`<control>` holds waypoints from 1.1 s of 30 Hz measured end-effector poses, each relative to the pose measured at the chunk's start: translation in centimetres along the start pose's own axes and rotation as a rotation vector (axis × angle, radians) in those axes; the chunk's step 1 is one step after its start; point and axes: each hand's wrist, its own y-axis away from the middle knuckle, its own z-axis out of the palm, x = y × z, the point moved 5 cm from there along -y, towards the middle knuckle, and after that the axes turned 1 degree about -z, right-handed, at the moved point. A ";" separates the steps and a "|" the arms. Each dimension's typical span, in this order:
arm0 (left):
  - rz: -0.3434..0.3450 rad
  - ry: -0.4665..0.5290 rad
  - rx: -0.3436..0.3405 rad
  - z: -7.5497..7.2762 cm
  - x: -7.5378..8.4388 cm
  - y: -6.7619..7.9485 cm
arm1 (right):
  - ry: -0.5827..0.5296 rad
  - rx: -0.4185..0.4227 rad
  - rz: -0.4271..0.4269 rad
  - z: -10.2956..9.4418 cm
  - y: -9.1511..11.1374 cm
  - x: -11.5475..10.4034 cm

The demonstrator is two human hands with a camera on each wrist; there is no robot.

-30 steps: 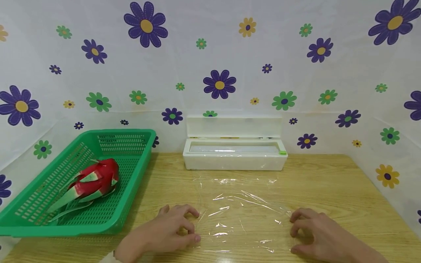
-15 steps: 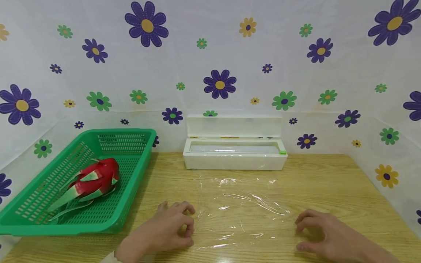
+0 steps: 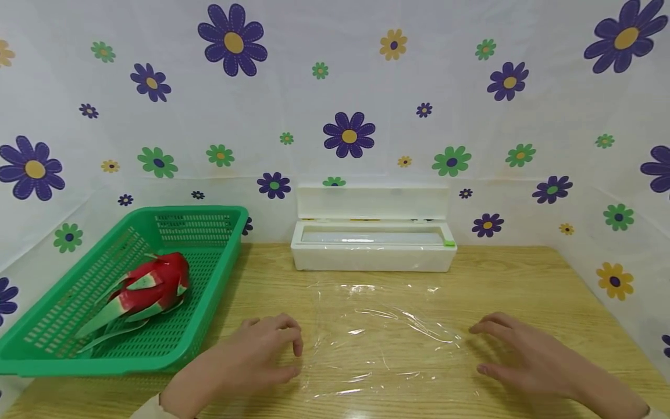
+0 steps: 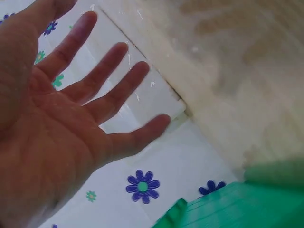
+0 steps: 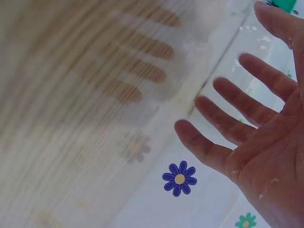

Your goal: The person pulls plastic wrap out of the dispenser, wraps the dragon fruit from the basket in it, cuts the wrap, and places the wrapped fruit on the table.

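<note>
A clear sheet of plastic wrap [image 3: 382, 349] lies on the wooden table in front of a white wrap dispenser box [image 3: 373, 258], its glints showing a few creases. To the left of the sheet is my left hand [image 3: 251, 358], fingers relaxed and holding nothing. On the opposite side, my right hand [image 3: 534, 358] hovers just off the sheet's right edge, also with nothing in it. Both wrist views show the left palm [image 4: 57, 123] and the right palm [image 5: 270, 152] with spread fingers. The dispenser's lid [image 3: 373, 202] stands up, and a roll [image 3: 371, 237] sits inside.
A green plastic basket [image 3: 214, 291] stands at the left, close to my left forearm. It holds a red dragon fruit [image 3: 152, 285] with pale green tips. A small green slider [image 3: 449, 242] sits on the dispenser's right end. A flower-printed cloth [image 3: 387, 87] hangs behind the table [image 3: 513, 279].
Both hands have drawn outward, away from the wrap's side edges, and their fingers have loosened. The wrap now lies flatter. The basket and dispenser have stayed put.
</note>
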 end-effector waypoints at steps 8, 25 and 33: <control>0.081 -0.101 0.007 -2.4 0.9 0.2 | 0.008 0.017 -0.029 0.9 -2.0 -0.3; 0.331 -0.396 0.176 -5.6 2.7 -0.4 | -0.023 -0.118 0.011 2.6 -3.2 0.0; 0.349 -0.435 0.197 -6.4 2.5 -0.6 | -0.023 -0.139 0.019 2.7 -3.4 0.0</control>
